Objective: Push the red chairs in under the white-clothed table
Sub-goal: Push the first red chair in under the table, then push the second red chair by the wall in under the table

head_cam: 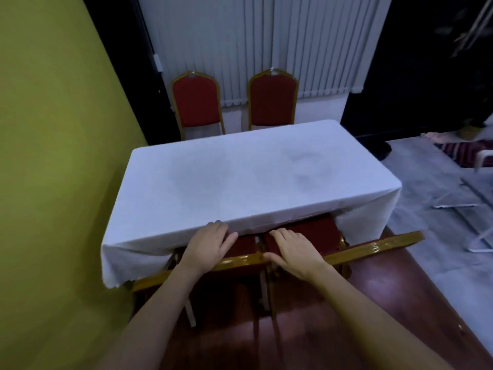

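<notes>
No text, label, brand, number or sign is showing legibly anywhere: the white cloth (pixel 240 180) covering the worktop is lying blank from edge to edge, and the red chairs' backs (pixel 272 100) beyond its far edge are carrying no markings.
</notes>
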